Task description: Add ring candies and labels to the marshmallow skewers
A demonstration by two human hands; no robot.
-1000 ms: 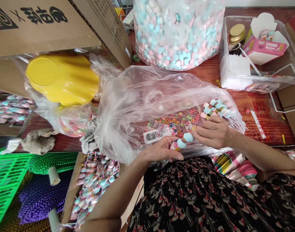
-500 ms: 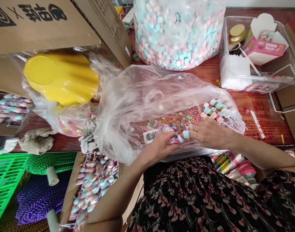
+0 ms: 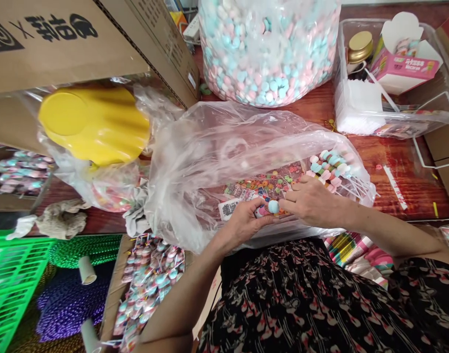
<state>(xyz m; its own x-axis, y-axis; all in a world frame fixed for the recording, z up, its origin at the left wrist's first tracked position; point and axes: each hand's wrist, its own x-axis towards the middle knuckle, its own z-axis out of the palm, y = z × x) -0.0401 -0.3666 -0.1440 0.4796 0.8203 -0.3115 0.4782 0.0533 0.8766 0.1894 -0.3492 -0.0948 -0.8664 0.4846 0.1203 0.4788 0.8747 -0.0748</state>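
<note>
Over an open clear plastic bag (image 3: 209,142), my left hand (image 3: 244,218) is closed around a short row of pastel candies (image 3: 260,212). A round light blue candy (image 3: 273,206) shows at its right end, between my two hands. My right hand (image 3: 310,201) is just right of that candy, fingers curled; what they hold is hidden. Small coloured candy rings (image 3: 279,181) lie beneath, beside a printed label (image 3: 229,208). To the right of my right hand, several candy skewers (image 3: 329,169) with white sticks lie in the bag.
Behind stands a large bag of pastel candies (image 3: 268,73). A clear bin (image 3: 397,120) holds a pink box and a gold-lidded jar. On the left are a yellow container (image 3: 95,125), a cardboard box (image 3: 62,54) and a green basket (image 3: 14,289). Wrapped candies (image 3: 154,274) fill a box below.
The row between my hands has turned, so one round blue candy faces up where two stood side by side. My right hand has shifted slightly left and up. The view has moved slightly.
</note>
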